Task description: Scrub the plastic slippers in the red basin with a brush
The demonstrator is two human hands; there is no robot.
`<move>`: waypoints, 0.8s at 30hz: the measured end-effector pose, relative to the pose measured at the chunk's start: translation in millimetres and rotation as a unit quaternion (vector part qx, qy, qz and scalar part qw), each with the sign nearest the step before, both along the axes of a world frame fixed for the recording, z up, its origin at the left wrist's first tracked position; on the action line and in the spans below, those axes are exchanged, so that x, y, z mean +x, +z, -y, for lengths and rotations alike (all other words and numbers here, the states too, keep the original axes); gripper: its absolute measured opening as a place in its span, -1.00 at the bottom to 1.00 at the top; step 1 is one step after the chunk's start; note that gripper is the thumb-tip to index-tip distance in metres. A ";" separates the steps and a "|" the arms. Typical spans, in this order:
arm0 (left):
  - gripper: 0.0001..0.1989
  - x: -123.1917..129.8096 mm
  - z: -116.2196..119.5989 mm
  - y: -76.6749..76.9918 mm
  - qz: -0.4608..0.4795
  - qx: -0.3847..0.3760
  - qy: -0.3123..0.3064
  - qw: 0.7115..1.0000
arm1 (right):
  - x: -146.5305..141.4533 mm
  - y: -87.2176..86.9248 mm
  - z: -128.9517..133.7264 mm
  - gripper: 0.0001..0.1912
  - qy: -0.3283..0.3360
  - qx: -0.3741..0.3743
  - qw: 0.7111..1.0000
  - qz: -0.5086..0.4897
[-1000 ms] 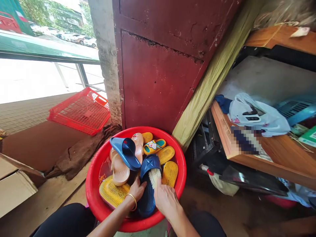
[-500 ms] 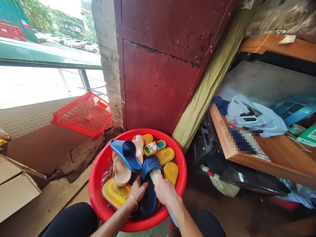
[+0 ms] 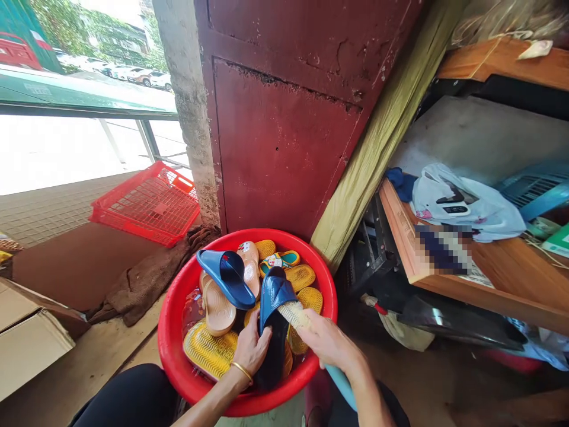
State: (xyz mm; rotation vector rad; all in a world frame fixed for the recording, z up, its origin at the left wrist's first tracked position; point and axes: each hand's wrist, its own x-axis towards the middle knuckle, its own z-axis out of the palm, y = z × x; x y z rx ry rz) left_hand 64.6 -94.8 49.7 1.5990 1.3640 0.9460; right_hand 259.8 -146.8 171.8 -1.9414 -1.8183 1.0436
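A red basin holds several sandals in water. My left hand grips a dark blue slipper by its left side, over the basin. My right hand is closed on a brush with pale bristles and a light blue handle; the bristles meet the slipper's strap opening. Left of it, another blue slipper lies on beige sandals. A yellow sole faces up at the lower left, and more yellow sandals lie at the right and back.
Behind the basin stands a dark red metal door. A red crate, brown cloth and cardboard box are on the left. To the right, a wooden shelf bears a plastic bag.
The brush and my right hand have moved right and tilted more sideways. The held slipper has shifted slightly up and right, with my left hand still at its side.
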 end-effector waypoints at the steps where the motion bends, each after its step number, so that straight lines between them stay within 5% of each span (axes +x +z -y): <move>1: -0.54 -1.1 1.3 4.0 0.004 0.007 0.005 1.000 | 4.6 2.6 3.4 -0.71 0.000 -0.016 0.999 -0.051; 7: -0.59 -1.7 5.6 28.3 0.045 0.048 0.015 0.998 | 27.4 6.4 12.1 -0.58 0.011 -0.040 0.967 -0.251; 12: -0.58 -13.8 -7.1 54.8 0.061 0.090 -0.014 0.994 | 25.3 5.9 11.6 -0.58 -0.031 0.012 0.942 -0.334; 17: -0.39 -38.6 -46.6 78.2 0.048 0.128 0.087 0.987 | 7.7 7.3 1.6 -0.54 -0.041 0.048 0.918 -0.392; 20: -0.38 -43.1 -63.9 81.4 0.143 0.084 0.111 0.980 | 0.1 8.7 -5.5 -0.45 -0.062 0.063 0.908 -0.409; 24: -0.31 -48.1 -70.2 79.0 0.304 -0.068 0.122 0.942 | -1.5 2.5 -11.1 -0.44 -0.065 0.069 0.912 -0.400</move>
